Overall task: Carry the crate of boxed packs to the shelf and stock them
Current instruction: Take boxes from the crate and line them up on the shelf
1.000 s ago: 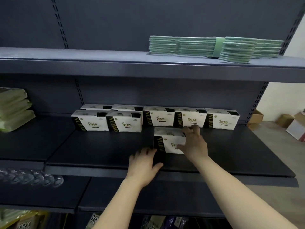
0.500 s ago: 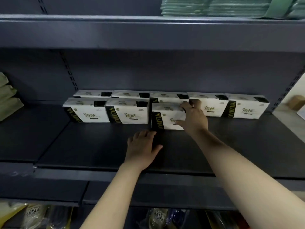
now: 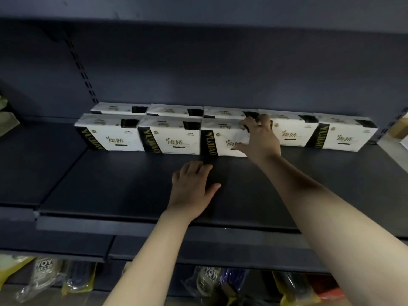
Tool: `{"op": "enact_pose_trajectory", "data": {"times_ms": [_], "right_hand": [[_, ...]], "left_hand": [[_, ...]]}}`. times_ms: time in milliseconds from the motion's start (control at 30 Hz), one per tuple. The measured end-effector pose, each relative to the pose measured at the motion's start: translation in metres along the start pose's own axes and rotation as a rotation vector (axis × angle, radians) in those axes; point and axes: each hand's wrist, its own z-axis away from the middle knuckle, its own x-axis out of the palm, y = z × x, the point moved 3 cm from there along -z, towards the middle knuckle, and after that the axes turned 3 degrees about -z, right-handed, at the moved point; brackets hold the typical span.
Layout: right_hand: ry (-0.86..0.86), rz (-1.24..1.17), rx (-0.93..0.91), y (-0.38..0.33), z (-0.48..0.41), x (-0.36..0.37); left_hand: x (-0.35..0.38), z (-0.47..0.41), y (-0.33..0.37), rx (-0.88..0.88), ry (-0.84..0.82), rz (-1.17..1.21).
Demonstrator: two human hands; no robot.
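Note:
White boxed packs with black-and-gold bands stand in two rows at the back of the dark shelf (image 3: 123, 186). My right hand (image 3: 258, 138) grips the third front-row pack (image 3: 220, 140), fingers curled over its top right corner and thumb on its front face. That pack sits in line with the two front packs (image 3: 172, 135) to its left. My left hand (image 3: 192, 186) rests flat on the shelf board just in front of it, fingers straight, holding nothing. Two more packs (image 3: 344, 135) stand to the right in the back row. No crate is in view.
The upper shelf's underside runs across the top of the view. Bagged goods (image 3: 44, 277) hang or lie on the level below. Green packs (image 3: 6, 115) sit at the far left. A slotted upright (image 3: 81, 69) runs up the back panel.
My right hand has pushed the pack back from mid-shelf into the front row beside the other two. My left hand stayed on the shelf. The camera has moved closer and lower.

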Motion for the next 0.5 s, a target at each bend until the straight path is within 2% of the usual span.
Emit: {"op": "enact_pose_trajectory", "data": {"times_ms": [133, 300, 500], "right_hand": [[-0.071, -0.028, -0.042, 0.009, 0.013, -0.004], [0.018, -0.186, -0.002, 0.023, 0.058, -0.022], [-0.092, -0.097, 0.017, 0.055, 0.14, -0.043]], "left_hand": [[-0.006, 0.01, 0.008, -0.004, -0.017, -0.003], [-0.016, 0.03, 0.032, 0.016, -0.03, -0.025], [-0.025, 0.064, 0.089, 0.084, -0.019, -0.085]]}}
